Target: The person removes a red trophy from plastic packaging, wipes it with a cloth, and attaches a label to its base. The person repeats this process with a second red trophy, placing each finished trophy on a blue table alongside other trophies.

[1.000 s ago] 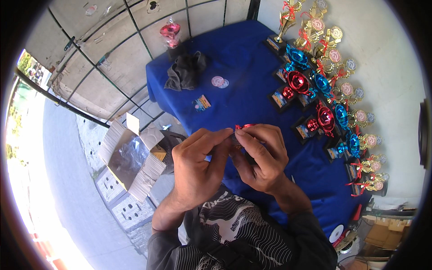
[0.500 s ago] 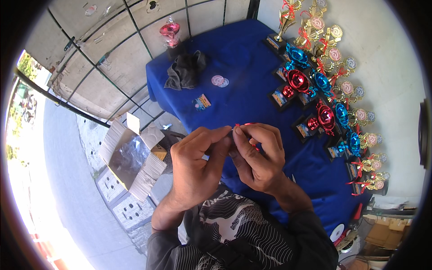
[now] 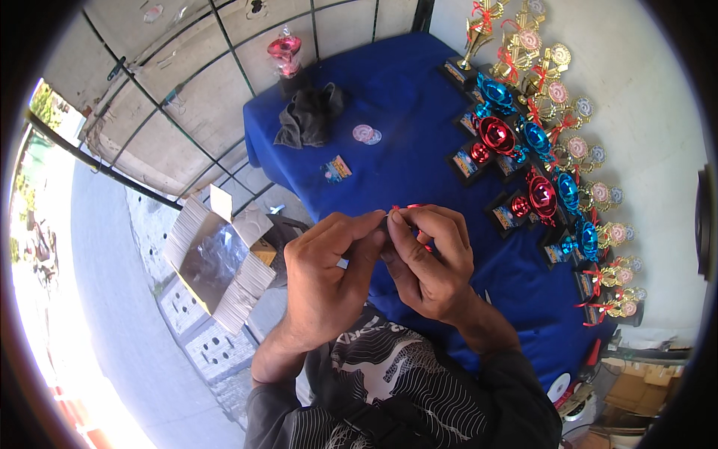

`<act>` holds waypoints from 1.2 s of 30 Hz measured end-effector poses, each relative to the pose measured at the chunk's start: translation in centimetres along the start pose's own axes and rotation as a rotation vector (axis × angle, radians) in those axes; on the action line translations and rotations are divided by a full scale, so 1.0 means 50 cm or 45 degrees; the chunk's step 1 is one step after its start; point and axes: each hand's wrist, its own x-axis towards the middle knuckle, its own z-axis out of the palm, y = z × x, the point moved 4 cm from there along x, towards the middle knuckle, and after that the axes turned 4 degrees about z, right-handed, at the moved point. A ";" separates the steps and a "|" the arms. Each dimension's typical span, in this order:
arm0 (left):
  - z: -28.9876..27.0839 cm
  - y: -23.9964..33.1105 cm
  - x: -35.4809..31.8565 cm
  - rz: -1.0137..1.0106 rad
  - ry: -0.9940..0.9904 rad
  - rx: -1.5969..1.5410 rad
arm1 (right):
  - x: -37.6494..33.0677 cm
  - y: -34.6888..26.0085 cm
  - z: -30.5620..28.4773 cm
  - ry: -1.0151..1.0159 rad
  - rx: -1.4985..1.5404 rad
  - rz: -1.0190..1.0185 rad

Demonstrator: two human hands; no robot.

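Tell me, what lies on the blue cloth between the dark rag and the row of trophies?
In the head view, two small round discs lie there on the blue cloth, between rag and trophies.

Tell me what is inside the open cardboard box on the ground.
The cardboard box stands open, flaps spread. Inside shows crumpled clear plastic wrapping, shiny in the sun. Whatever lies under or within the plastic cannot be made out, and the box's bottom is covered.

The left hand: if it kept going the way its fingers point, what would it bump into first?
The left hand points rightward at the right hand. It would meet that hand's fingertips first, where both pinch a small red ribbon; they already seem to touch.
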 end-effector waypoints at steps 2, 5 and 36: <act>0.000 0.000 -0.001 -0.005 -0.012 0.016 | 0.000 0.000 -0.001 0.002 -0.005 -0.008; 0.000 0.000 -0.001 -0.001 -0.018 0.034 | 0.002 0.001 -0.001 -0.014 0.008 -0.009; 0.011 -0.007 -0.003 -0.051 -0.014 -0.026 | -0.003 0.004 -0.010 0.005 -0.028 -0.024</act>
